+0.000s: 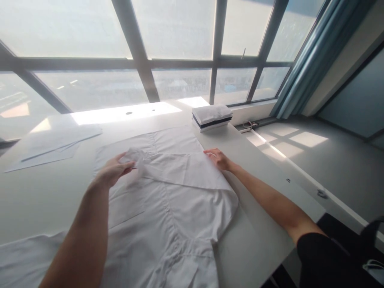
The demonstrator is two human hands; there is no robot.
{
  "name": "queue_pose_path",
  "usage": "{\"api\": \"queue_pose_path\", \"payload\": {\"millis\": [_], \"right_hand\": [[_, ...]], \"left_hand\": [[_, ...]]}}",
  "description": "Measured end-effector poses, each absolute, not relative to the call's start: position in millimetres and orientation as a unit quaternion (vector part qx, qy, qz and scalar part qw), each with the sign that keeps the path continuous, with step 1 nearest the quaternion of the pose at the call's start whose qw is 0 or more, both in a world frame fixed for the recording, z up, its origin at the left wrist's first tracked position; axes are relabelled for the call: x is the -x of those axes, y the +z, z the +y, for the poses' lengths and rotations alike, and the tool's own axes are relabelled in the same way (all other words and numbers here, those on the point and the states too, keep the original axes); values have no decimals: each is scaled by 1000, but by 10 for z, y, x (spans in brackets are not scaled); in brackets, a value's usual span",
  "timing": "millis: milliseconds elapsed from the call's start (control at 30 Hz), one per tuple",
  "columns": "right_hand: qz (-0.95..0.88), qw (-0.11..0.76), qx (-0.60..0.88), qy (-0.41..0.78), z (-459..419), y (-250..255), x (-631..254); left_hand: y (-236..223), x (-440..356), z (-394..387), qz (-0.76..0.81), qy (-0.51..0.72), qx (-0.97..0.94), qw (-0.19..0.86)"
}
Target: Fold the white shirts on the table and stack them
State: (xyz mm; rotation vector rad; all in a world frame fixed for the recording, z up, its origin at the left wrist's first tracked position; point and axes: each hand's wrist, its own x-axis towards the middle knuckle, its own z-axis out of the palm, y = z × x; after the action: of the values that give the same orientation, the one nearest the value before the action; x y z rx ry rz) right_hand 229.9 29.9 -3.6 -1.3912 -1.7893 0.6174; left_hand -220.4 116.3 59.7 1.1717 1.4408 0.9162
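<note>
Both arms are reaching forward over the table [45,192]. The left hand [112,172] is pinching a fold of the white shirt [180,200] between closed fingertips; the right hand [219,159] is pressing flat, fingers spread, on the shirt's far edge.

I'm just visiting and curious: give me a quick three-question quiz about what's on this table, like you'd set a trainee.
1. True or false: the left hand pinches a bunched bit of the white shirt.
2. Where does the right hand rest?
A. on the stack of folded clothes
B. on the shirt's folded edge
C. on the paper sheets
3. Fill in: the folded stack sits at the table's far edge, next to the ______.

Key
1. True.
2. B: its fingers lie flat on the fabric, apart from the stack.
3. Window.
</note>
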Motion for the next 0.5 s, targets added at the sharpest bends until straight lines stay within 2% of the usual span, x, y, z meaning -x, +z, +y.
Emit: {"api": "queue_pose_path", "payload": {"millis": [233,400,500], "right_hand": [[-746,285,531,284,698,143,-2352],[-782,146,562,226,770,306,-2434],[-784,107,567,229,736,410,-2494]], "left_hand": [[985,2168,975,462,349,-568,584],[1242,1961,778,366,400,-580,609],[1316,1816,722,348,435,-564,609]]}}
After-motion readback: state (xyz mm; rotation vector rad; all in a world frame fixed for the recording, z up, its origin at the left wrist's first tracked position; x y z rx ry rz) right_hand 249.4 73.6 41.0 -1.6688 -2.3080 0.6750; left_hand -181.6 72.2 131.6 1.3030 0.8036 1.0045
